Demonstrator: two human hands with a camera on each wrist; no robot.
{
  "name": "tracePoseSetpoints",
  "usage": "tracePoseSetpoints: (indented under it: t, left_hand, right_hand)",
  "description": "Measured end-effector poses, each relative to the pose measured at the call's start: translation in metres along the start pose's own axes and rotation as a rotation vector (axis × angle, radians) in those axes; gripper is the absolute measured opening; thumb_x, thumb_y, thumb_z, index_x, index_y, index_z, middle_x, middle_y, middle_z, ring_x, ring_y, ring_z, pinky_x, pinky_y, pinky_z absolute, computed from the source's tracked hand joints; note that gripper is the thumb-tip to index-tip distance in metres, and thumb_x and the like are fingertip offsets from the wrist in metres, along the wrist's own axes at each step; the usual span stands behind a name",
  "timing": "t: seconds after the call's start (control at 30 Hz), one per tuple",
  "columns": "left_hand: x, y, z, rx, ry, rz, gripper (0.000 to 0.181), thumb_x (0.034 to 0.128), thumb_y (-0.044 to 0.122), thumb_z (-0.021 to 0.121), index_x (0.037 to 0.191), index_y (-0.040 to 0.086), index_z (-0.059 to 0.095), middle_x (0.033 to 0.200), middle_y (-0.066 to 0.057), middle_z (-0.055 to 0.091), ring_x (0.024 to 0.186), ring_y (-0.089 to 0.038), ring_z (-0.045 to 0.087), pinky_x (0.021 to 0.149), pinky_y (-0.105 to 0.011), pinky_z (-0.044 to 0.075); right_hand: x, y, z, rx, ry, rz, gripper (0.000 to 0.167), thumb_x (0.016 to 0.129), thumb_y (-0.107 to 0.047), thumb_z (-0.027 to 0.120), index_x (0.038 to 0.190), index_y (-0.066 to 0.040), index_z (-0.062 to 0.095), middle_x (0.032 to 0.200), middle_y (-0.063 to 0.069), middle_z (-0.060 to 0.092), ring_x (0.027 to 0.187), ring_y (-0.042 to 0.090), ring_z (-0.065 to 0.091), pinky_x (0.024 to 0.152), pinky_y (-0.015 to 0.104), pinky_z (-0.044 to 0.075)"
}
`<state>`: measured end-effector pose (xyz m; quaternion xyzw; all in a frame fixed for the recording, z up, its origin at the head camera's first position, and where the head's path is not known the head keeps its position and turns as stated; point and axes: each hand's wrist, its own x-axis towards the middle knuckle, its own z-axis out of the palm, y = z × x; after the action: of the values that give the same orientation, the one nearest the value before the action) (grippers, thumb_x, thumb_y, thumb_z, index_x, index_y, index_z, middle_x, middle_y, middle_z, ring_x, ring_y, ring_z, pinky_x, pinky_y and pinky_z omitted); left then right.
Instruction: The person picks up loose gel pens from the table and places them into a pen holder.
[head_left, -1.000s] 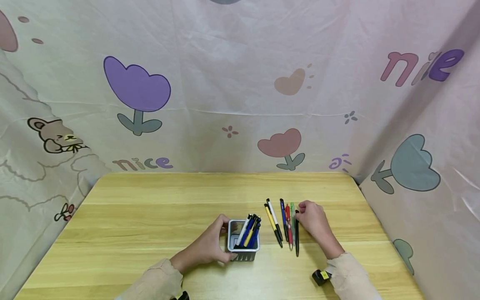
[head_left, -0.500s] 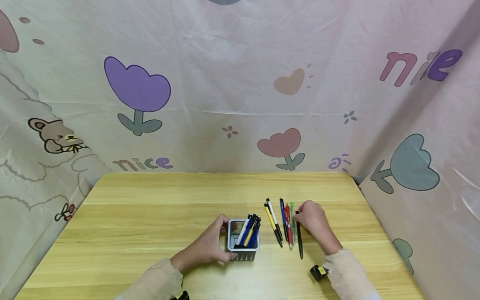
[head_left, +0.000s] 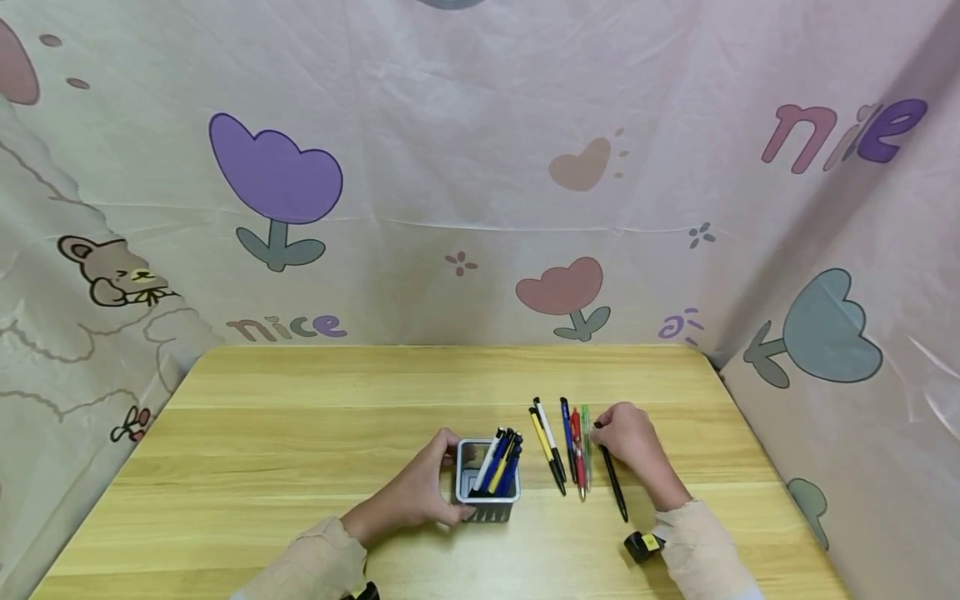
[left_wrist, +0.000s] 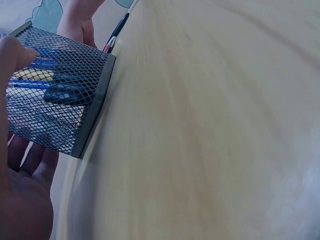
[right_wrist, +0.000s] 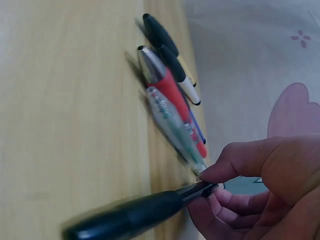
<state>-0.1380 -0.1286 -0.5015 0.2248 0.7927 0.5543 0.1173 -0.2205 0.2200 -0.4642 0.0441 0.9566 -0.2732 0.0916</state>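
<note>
A mesh pen holder with several pens leaning inside stands on the table. My left hand grips it from the left, thumb in front and fingers behind; the left wrist view shows its mesh side between thumb and fingers. At the right, my right hand pinches a black pen near one end between thumb and finger. The pen slants toward the table's front. Just left of that hand lie a clear green pen and a red pen.
A blue pen, a white pen and a yellow pen lie between the holder and the red pen. Wooden table stretches out to the left. A patterned cloth hangs behind and at both sides.
The black pen's lower end has swung to the right, away from the green pen. My right hand has shifted slightly right with it. The left hand and the holder stay put.
</note>
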Motion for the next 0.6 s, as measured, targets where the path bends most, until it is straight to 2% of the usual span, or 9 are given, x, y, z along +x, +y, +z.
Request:
tracePoseSetpoints:
  t: [0.27, 0.6]
  left_hand:
    - [0.000, 0.001, 0.000, -0.020, -0.006, 0.002, 0.076, 0.0686, 0.008, 0.090, 0.127, 0.008, 0.042, 0.129, -0.013, 0.058, 0.117, -0.027, 0.063, 0.101, -0.025, 0.057]
    - [0.000, -0.001, 0.000, 0.004, 0.005, 0.023, 0.077, 0.0677, 0.010, 0.090, 0.128, 0.010, 0.043, 0.130, -0.010, 0.057, 0.119, -0.025, 0.061, 0.109, -0.026, 0.052]
  right_hand:
    - [-0.010, -0.005, -0.012, 0.159, -0.017, -0.040, 0.027, 0.089, -0.007, 0.070, 0.113, 0.006, 0.073, 0.098, 0.014, 0.074, 0.074, 0.016, 0.063, 0.062, 0.026, 0.054]
    - [-0.028, -0.023, -0.027, 0.336, -0.043, -0.098, 0.031, 0.092, -0.006, 0.071, 0.119, 0.008, 0.068, 0.101, 0.015, 0.070, 0.083, 0.018, 0.069, 0.075, 0.037, 0.066]
